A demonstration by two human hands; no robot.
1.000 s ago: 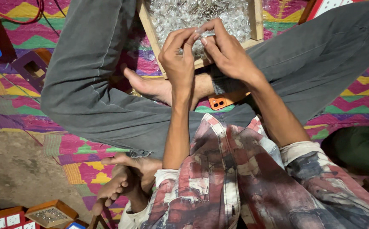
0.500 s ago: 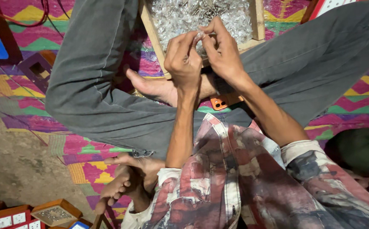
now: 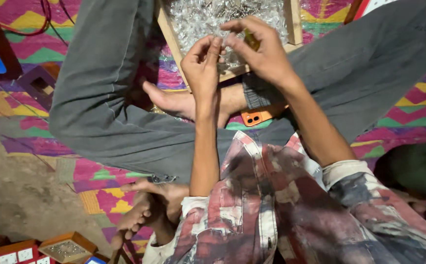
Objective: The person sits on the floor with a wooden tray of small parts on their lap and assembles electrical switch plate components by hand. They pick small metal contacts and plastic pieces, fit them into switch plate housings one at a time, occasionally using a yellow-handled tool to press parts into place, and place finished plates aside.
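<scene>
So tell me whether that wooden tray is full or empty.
Full: the wooden tray is heaped with small clear shiny pieces, right to its frame.

orange phone [image 3: 256,117] under leg | zigzag mat [image 3: 408,110] (multicoloured) | small wooden box [image 3: 67,248]

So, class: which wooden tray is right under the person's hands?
The large wooden tray heaped with clear shiny pieces, between the knees; the small tray lies far off, at bottom left.

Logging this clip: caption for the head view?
Cross-legged on a patterned mat, left hand and right hand pinch small clear pieces over a wooden tray.
</scene>
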